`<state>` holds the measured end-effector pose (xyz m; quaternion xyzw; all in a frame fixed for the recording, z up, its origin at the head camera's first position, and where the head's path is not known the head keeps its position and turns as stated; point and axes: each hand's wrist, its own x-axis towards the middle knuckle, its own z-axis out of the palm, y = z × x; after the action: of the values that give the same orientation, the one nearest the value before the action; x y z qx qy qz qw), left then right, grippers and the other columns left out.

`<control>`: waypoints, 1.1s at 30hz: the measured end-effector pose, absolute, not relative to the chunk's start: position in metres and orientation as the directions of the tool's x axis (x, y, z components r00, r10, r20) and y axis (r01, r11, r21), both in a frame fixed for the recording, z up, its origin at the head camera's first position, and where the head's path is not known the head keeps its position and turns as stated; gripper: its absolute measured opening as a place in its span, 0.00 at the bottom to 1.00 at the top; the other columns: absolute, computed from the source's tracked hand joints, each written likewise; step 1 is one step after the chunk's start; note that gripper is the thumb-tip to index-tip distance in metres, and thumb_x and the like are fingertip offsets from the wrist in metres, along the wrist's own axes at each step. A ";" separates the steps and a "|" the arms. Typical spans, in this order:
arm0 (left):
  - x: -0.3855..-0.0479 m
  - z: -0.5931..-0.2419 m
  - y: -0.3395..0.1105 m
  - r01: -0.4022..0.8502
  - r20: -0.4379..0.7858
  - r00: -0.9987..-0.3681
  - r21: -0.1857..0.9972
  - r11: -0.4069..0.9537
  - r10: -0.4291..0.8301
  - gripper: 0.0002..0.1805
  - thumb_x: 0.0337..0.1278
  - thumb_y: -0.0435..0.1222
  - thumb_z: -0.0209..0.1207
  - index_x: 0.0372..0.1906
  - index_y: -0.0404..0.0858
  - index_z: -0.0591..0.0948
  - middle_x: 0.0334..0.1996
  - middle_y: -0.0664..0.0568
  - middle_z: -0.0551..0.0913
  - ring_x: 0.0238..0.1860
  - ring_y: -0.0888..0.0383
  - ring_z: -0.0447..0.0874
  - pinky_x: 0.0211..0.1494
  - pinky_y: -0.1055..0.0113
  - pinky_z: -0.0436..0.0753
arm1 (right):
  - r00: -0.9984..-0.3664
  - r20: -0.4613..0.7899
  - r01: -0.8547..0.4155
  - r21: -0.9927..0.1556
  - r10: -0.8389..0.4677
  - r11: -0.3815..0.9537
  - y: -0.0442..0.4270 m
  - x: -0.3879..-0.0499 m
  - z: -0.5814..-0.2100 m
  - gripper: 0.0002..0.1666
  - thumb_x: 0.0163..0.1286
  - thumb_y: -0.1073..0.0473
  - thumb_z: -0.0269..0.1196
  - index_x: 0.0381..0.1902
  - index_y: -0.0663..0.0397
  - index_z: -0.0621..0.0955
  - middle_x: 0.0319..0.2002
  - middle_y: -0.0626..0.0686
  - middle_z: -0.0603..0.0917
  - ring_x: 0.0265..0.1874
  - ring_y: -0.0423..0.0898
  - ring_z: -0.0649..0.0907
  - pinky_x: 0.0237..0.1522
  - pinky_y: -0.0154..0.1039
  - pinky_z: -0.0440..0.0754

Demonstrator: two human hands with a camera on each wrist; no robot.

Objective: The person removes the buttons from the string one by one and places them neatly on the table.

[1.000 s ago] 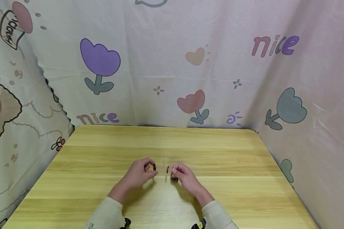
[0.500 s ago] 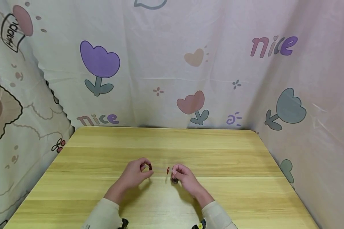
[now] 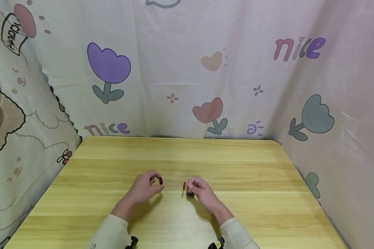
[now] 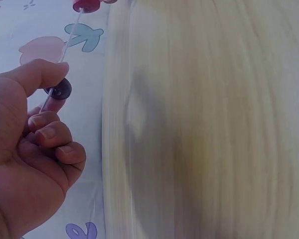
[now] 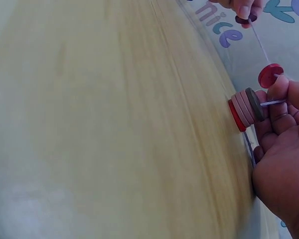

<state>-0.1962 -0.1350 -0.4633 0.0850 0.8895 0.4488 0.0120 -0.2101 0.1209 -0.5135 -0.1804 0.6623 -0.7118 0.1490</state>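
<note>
Nearest, a person's pale left sleeve (image 3: 109,233) and right sleeve (image 3: 237,233) extend over a wood-grain tabletop (image 3: 180,154). A black wrist device (image 3: 132,242) adjoins the left sleeve; a black-and-yellow wrist device (image 3: 217,244) adjoins the right. The mark on the left sleeve is too small to read.

Farther in, the stack of discs (image 5: 244,109) hangs just below the right hand (image 3: 203,193): red at one end, pink between, dark at the end toward the fingers. The right thumb and forefinger are clamped on the thin pale string (image 5: 259,42). The red disc (image 5: 268,76) sits on the string, just left of these fingertips.

The string runs straight leftward to the left hand (image 3: 143,189). Its thumb and forefinger are clamped on the dark disc (image 4: 60,89), threaded on the string; the other fingers curl palmward.

Beyond the far table edge stands a printed cloth (image 3: 168,41). Legible text: "nice", twice, at lower left and upper right. Tilted black lettering (image 3: 14,34) at far left cannot be read with certainty.
</note>
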 end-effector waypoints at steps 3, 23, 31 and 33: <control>-0.197 -0.464 -0.138 0.129 0.049 -0.988 0.792 0.596 0.150 0.10 0.54 0.32 0.71 0.39 0.42 0.81 0.19 0.55 0.60 0.20 0.61 0.57 0.26 0.67 0.62 | -0.893 0.059 -0.027 -0.997 -0.445 -0.078 0.121 -0.210 -0.513 0.13 0.77 0.66 0.52 0.40 0.77 0.70 0.32 0.53 0.74 0.33 0.48 0.75 0.40 0.39 0.74; -0.188 -0.470 -0.156 0.119 0.010 -0.985 0.757 0.643 0.171 0.12 0.49 0.28 0.73 0.35 0.41 0.80 0.18 0.56 0.61 0.21 0.60 0.59 0.25 0.67 0.61 | -0.873 0.096 -0.054 -0.993 -0.478 -0.101 0.123 -0.211 -0.512 0.15 0.77 0.66 0.52 0.36 0.79 0.68 0.33 0.56 0.75 0.34 0.48 0.75 0.41 0.39 0.74; -0.186 -0.474 -0.163 0.112 -0.027 -0.980 0.746 0.656 0.198 0.11 0.50 0.29 0.73 0.35 0.40 0.81 0.18 0.54 0.65 0.20 0.61 0.61 0.24 0.68 0.62 | -0.872 0.095 -0.050 -0.993 -0.480 -0.107 0.123 -0.211 -0.512 0.16 0.77 0.65 0.52 0.36 0.80 0.68 0.33 0.58 0.75 0.35 0.49 0.75 0.41 0.39 0.74; -0.185 -0.475 -0.165 0.110 -0.028 -0.980 0.743 0.660 0.195 0.11 0.49 0.29 0.73 0.35 0.40 0.81 0.19 0.54 0.66 0.21 0.60 0.62 0.24 0.68 0.63 | -0.872 0.093 -0.047 -0.993 -0.480 -0.106 0.123 -0.211 -0.512 0.16 0.77 0.65 0.52 0.36 0.80 0.68 0.33 0.57 0.75 0.35 0.49 0.75 0.41 0.39 0.74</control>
<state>-0.1852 -0.1653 -0.4752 0.0838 0.9096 0.4035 0.0527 -0.2105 0.1230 -0.5119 -0.2027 0.6511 -0.7156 0.1513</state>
